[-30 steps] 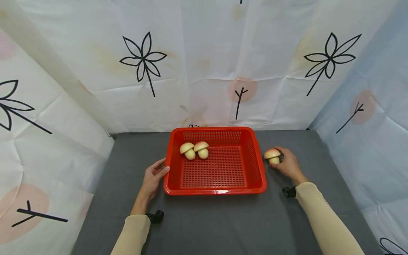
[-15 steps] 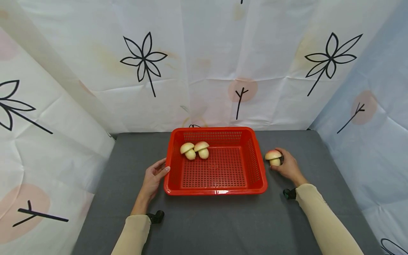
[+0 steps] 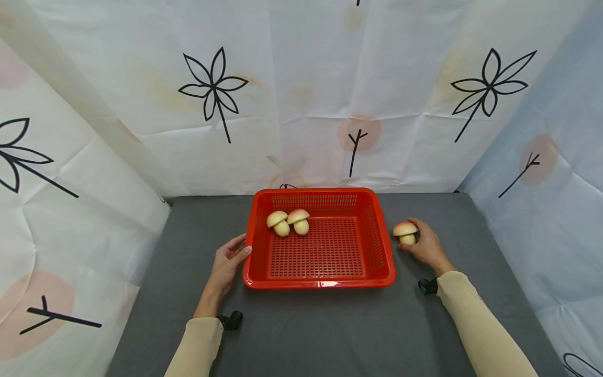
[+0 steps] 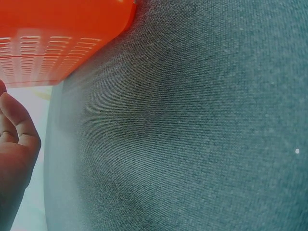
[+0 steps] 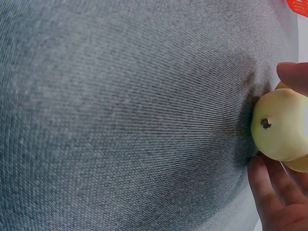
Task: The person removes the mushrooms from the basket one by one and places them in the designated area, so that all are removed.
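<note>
A toy-like mushroom (image 3: 404, 229) with a pale yellow stem and pinkish cap sits right of the red basket (image 3: 318, 285). My right hand (image 3: 426, 246) holds it between thumb and fingers, low over the grey cloth. In the right wrist view the round stem end of the mushroom (image 5: 279, 127) shows a small dark mark, thumb above and fingers below. At the basket's left side my left hand (image 3: 226, 264) grips the rim, thumb on top; its fingers are partly hidden behind the rim. Two similar mushrooms, a left one (image 3: 279, 222) and a right one (image 3: 299, 221), lie together inside at the back left.
Grey cloth (image 3: 320, 335) covers the table under the basket. White patterned fabric (image 3: 301, 94) hangs behind and along both sides. A dark wrist camera (image 3: 231, 320) is strapped at the left wrist, and another camera (image 3: 427, 284) at the right.
The mushroom in my right hand has shifted only very slightly to the right and down. My left hand, the basket and the two mushrooms inside look the same.
</note>
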Available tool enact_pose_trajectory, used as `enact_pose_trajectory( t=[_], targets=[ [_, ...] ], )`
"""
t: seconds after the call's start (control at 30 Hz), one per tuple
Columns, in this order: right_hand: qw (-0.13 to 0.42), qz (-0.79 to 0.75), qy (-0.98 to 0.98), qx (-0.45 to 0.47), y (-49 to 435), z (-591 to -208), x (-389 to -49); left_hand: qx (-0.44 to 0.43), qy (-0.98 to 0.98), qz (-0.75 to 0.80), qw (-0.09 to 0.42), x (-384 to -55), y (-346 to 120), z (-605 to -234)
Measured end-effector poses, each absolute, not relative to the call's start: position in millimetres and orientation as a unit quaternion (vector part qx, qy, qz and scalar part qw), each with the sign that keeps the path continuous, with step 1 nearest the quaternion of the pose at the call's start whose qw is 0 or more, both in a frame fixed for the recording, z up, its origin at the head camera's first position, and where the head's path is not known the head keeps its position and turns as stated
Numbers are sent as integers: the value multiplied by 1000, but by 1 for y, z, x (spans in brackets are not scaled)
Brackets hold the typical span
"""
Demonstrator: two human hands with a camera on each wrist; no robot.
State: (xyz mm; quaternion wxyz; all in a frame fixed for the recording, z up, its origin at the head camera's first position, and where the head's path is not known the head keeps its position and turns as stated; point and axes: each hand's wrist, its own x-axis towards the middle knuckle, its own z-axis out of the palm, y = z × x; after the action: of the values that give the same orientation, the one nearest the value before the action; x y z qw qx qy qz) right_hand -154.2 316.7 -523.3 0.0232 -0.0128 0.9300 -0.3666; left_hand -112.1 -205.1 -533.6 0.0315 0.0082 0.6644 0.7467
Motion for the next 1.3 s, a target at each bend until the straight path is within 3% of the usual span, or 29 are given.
enact_pose_trajectory(
  t=[0.33, 1.3],
  targets=[
    [37, -367, 929, -6, 319, -525, -156, 7, 659, 751, 35, -111, -205, -531],
    [-3, -357, 934, -6, 322, -527, -155, 5, 661, 749, 37, -112, -206, -531]
  ],
)
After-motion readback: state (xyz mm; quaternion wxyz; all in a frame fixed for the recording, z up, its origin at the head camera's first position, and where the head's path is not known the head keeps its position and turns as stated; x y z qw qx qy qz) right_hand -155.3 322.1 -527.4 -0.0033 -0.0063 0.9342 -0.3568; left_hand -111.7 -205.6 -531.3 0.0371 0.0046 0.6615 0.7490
